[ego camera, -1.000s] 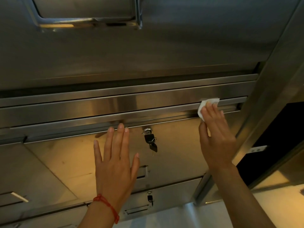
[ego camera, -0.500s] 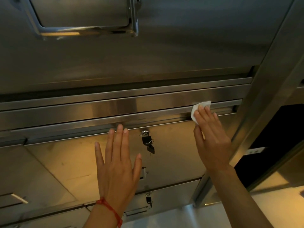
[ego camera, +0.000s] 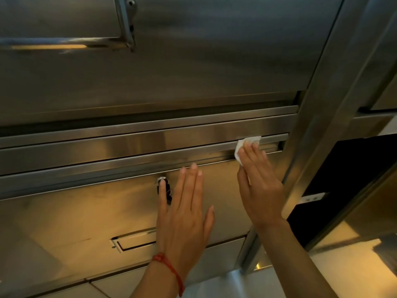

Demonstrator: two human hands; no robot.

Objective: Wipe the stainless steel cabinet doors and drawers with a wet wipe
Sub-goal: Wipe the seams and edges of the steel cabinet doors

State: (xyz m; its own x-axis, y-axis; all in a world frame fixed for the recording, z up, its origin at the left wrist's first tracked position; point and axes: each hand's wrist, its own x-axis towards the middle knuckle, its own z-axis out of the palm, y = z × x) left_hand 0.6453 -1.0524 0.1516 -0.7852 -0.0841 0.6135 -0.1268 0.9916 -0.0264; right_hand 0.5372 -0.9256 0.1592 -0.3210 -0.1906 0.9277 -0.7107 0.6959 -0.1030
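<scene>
Brushed steel filled the view, a cabinet front (ego camera: 193, 72) above a drawer (ego camera: 86, 211). Straight fingers (ego camera: 250, 147) of the right hand (ego camera: 261, 186) pressed a white wet wipe (ego camera: 240, 147) flat against the drawer's long horizontal rail (ego camera: 129, 160), near its right end; the crumpled wipe poked out past the fingertips. The left hand (ego camera: 184, 216) lay flat and spread on the drawer face, beside a keyed lock (ego camera: 161, 181).

no readable text, no brand, no number on the steel drawer front (ego camera: 86, 211); small white tag (ego camera: 311, 198) at right (markings too small to read)
</scene>
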